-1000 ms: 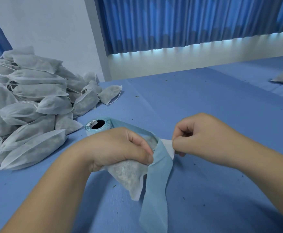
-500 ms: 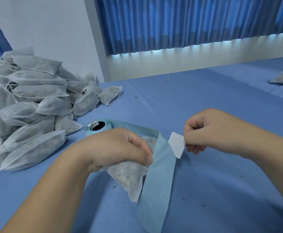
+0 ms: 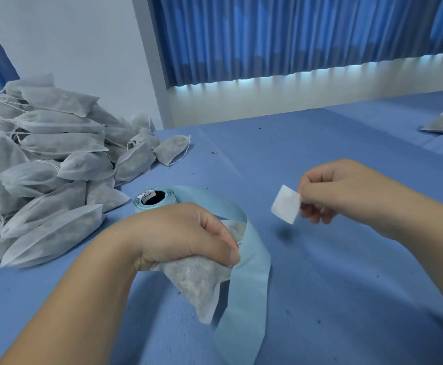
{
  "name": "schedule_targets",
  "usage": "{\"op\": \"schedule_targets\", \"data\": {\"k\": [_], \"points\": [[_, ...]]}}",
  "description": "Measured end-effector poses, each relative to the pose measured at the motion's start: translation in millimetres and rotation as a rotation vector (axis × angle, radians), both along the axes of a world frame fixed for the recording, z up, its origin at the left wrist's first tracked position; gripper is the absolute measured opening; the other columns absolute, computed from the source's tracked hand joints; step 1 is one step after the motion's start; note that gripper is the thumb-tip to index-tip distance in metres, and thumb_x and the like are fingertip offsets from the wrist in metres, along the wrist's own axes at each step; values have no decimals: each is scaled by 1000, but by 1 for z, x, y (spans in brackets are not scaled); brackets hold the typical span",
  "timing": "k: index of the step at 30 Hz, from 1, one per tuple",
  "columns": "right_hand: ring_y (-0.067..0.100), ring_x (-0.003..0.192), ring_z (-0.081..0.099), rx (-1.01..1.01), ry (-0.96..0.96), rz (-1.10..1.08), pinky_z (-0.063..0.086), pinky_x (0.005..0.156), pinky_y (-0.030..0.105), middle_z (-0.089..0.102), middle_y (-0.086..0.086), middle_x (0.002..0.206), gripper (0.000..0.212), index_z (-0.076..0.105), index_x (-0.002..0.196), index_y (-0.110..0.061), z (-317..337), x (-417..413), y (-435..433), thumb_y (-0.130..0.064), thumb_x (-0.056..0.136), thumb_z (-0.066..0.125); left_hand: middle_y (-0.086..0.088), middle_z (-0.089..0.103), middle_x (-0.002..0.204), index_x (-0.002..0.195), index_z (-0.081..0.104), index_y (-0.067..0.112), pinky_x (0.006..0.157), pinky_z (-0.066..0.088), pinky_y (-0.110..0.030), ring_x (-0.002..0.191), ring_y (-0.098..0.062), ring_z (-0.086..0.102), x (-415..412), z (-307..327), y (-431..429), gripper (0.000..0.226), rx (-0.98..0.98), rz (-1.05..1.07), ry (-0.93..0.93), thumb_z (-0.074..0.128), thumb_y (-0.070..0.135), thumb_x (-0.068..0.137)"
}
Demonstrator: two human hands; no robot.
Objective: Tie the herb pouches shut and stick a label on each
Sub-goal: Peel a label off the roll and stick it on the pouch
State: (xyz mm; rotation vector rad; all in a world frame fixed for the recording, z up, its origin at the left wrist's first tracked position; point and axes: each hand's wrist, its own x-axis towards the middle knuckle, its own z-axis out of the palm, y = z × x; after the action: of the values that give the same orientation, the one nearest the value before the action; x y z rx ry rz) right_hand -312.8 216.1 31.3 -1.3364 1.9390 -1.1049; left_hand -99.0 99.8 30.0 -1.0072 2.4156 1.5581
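While pinching white label (image 3: 286, 204) by edge with right hand (image 3: 346, 191) fingers, clear of backing strip (image 3: 252, 259): labelling step in hand. Meanwhile left hand (image 3: 186, 235) fingers curled round pouch (image 3: 196, 283) plus strip, low over bench (image 3: 346, 285). Next probably: carry label across, press flat on pouch, no creases.

Left hand (image 3: 186, 233) clenches a pouch (image 3: 194, 283) low; right hand's (image 3: 330, 188) fingers (image 3: 317, 216) pinch a label (image 3: 286, 204).

— Where does the light come from?
— Daylight glows under the hem of the blue curtain (image 3: 294, 35), cool, even and fairly bright. Soft shadows lie on the table (image 3: 346, 259).
— And sharpness?
— The label (image 3: 286, 204) and the right hand (image 3: 330, 191) are smeared by motion; the edges bow from the wide lens.
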Motion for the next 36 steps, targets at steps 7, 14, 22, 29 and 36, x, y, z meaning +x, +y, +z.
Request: {"op": "schedule_targets", "data": {"k": [7,14,22,29,36], "points": [[15,53,57,-144,-396,212,46,48,22,66,6,62,19,68,54,-20,-14,40,-4,-18,68,55,-14,73,77,78,77,12,63,54,-27,67,-22,69,25,18,-12,35,127,-133,-10,83,43,63],[16,51,52,-304,-463,66,43,47,24,62,6,60,21,66,53,-18,-12,35,-5,-17,70,55,-17,73,73,76,79,11,58,56,-28,67,-31,73,26,18,-15,9,125,53,478,74,18,72],[18,50,51,-545,-477,-81,41,46,26,61,6,62,19,66,56,-17,-5,26,-3,-17,72,57,-6,73,83,82,79,24,85,56,-45,82,-27,70,-7,-1,1,20,43,132,559,66,14,70],[16,47,57,-731,-161,-159,45,49,22,69,1,68,16,67,66,-20,-9,30,2,-18,76,54,-10,74,98,101,74,32,81,57,-41,84,-31,72,-13,-6,6,39,162,37,519,62,9,72],[13,59,55,-905,518,-50,44,56,28,61,-5,70,14,65,74,-15,-17,40,6,-14,83,54,-5,75,90,104,74,30,66,56,-28,77,-27,73,-19,-12,7,45,279,1,521,52,6,74]]}}
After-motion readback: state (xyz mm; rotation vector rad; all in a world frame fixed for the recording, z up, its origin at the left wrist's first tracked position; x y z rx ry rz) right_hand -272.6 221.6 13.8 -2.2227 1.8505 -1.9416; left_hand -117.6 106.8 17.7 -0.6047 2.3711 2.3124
